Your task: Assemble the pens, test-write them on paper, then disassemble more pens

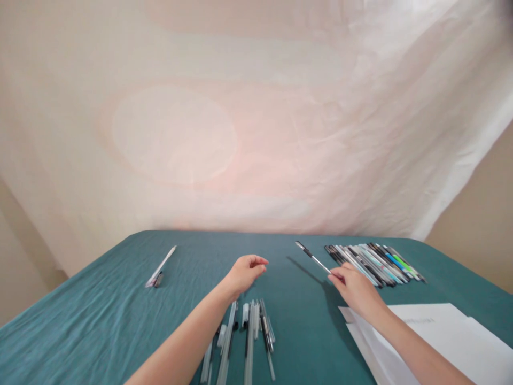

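My right hand [355,289] pinches the end of a pen [313,258] with a clear barrel and a dark grip, holding it above the cloth so that it casts a shadow. Just beyond that hand lies a row of many pens [372,264], side by side, mostly black, white and grey with blue and green ones among them. My left hand [245,274] hovers over the middle, its fingertips pressed together; whether anything is between them I cannot make out. Below it lie loose pen parts [249,337]: clear barrels, refills and caps, partly hidden by my left forearm.
White paper sheets [444,337] lie at the right front, partly under my right forearm. A white pen-like piece [162,264] with a small dark piece beside it rests at the left. The table has a teal cloth [100,315]; a pale curtain [256,117] hangs behind.
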